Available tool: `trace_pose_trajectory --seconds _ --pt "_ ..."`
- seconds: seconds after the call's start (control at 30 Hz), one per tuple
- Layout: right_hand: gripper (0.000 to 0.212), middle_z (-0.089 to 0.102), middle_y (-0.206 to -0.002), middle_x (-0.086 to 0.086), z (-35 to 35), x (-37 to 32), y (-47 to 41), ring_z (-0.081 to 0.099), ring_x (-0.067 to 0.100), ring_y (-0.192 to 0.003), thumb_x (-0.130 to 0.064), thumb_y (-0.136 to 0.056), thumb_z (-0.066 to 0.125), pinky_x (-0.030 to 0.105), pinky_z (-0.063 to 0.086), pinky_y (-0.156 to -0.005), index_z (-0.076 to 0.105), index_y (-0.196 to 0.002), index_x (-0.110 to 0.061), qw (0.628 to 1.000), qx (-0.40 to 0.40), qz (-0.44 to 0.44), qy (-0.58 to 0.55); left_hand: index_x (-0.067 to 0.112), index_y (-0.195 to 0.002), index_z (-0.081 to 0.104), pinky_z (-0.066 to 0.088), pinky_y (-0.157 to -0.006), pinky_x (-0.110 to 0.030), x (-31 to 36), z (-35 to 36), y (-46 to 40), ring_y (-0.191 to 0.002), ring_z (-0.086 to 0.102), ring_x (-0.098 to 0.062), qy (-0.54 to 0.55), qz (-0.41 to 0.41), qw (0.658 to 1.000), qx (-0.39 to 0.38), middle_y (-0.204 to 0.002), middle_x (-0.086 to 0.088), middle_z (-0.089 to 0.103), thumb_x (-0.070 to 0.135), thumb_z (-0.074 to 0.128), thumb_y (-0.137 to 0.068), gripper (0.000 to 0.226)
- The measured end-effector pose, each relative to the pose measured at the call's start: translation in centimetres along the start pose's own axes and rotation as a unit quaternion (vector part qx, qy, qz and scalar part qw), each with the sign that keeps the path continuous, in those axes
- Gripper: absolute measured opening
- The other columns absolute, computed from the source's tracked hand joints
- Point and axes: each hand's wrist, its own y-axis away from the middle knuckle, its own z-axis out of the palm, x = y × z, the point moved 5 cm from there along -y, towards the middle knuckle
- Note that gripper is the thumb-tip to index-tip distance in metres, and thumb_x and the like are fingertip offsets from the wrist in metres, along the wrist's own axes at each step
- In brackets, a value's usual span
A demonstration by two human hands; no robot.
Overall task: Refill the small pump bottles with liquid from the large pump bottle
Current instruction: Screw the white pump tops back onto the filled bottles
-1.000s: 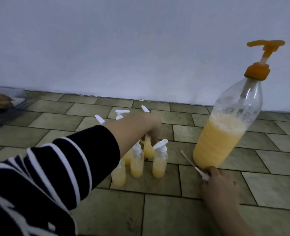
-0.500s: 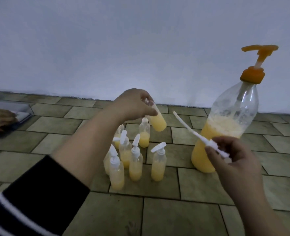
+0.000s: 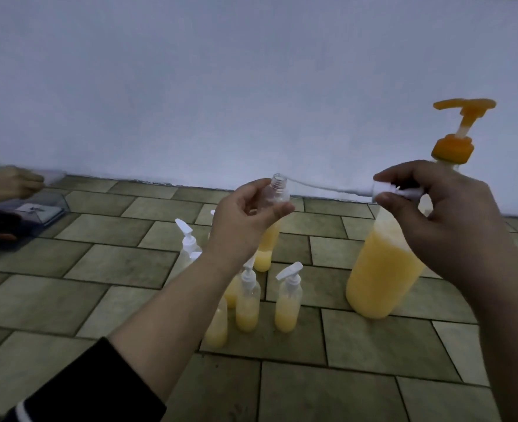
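**Open small bottle in the left hand, its pump held clear in the right**

We see the left hand raised above the tiled floor, its fingers and thumb curled round a small bottle. The bottle's threaded neck is bare and open at the top; its lower part, behind the hand, shows yellow liquid.

The right hand is lifted to about the same height, well to the right. Its fingers pinch a white pump top. A thin tube runs from that pump top leftward, and its far end lies just beside the small bottle's open neck; we cannot tell whether it touches the rim.

Behind the right hand stands the large bottle on the floor, close to the wall. It is roughly half full of yellow liquid, and its orange pump is up, with the spout pointing left.

Below the left forearm a group of small pump bottles stands upright on the tiles, each with a white pump and yellow liquid in its lower part. Some are partly hidden by the arm, which wears a dark sleeve with a white stripe.

At the far left edge another person's hand rests above a clear plastic box on the floor.
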Motion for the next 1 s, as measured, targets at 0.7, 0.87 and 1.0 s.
trace_pose_trajectory --seconds 0.7,0.87,1.0 --pt "0.025 0.069 -0.082 0.0 5.5 -0.9 -5.0 0.064 0.012 -0.073 -0.038 -0.087 0.062 0.029 0.05 -0.071 0.07 -0.086 -0.015 0.956 -0.11 0.138 -0.233 0.017 -0.119 0.062 0.042 -0.079 -0.017 2.4 2.8 -0.1 -0.088 0.056 -0.008 -0.159 0.079 0.984 -0.032 -0.087 0.02 0.054 0.023 0.071 -0.082 0.038" --pt "0.029 0.07 -0.081 -0.003 6.4 -0.1 -4.7 0.067 0.008 -0.083 -0.003 -0.079 0.071 0.025 0.052 -0.086 0.066 -0.106 -0.013 0.914 -0.04 0.132 -0.381 0.019 -0.111 0.065 0.045 -0.082 -0.021 2.5 3.1 -0.2 -0.09 0.057 -0.011 -0.147 0.064 0.987 -0.032 -0.081 0.017 0.057 0.022 0.072 -0.081 0.031" --pt "0.03 0.067 -0.089 0.004 7.0 0.0 -4.4 0.064 0.011 -0.086 -0.003 -0.082 0.068 0.022 0.05 -0.082 0.063 -0.111 -0.009 0.889 -0.034 0.156 -0.429 0.018 -0.113 0.065 0.045 -0.083 -0.022 2.5 3.1 -0.4 -0.091 0.057 -0.009 -0.137 0.056 0.989 -0.031 -0.081 0.021 0.057 0.021 0.071 -0.081 0.032"
